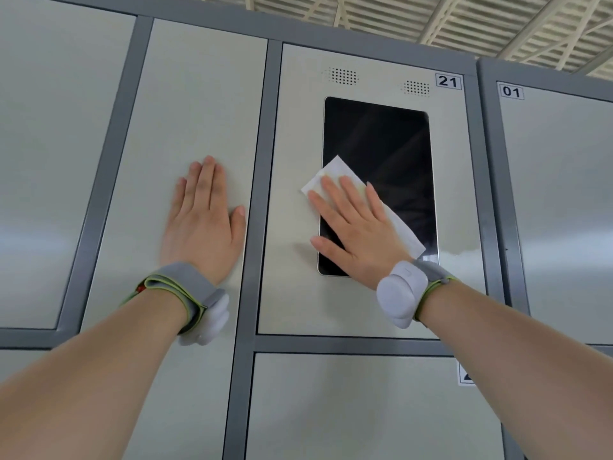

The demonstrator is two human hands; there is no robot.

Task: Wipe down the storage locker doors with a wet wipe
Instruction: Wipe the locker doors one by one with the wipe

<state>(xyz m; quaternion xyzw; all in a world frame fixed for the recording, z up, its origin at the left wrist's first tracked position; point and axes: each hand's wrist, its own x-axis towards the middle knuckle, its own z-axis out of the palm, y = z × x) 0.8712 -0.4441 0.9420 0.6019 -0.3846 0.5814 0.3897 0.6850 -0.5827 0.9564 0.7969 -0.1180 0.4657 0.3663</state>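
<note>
My right hand [358, 237] pressed the wet wipe [335, 171] flat-fingered onto the touchscreen [391, 144] of door 21 [298, 293]. Left of the screen, my left hand [202, 220] lay open-palmed, probably bracing, on the neighbouring door [199, 94].

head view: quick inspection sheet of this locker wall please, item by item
surface: pale grey metal locker door labelled 21 in a dark grey frame; it carries a black glass touchscreen and two dotted speaker grilles.
job's things: white rectangular wet wipe pressed flat, partly on the screen's lower left, partly on the door.
clutter: nothing seen.
hands: right hand flat on the wipe, fingers straight; left hand flat on the plain pale door to the left, holding nothing. Each wrist wears a grey strap with a white pod.
cables: nothing seen.
surroundings: door labelled 01 on the right, another pale door below, slatted white ceiling above.
</note>
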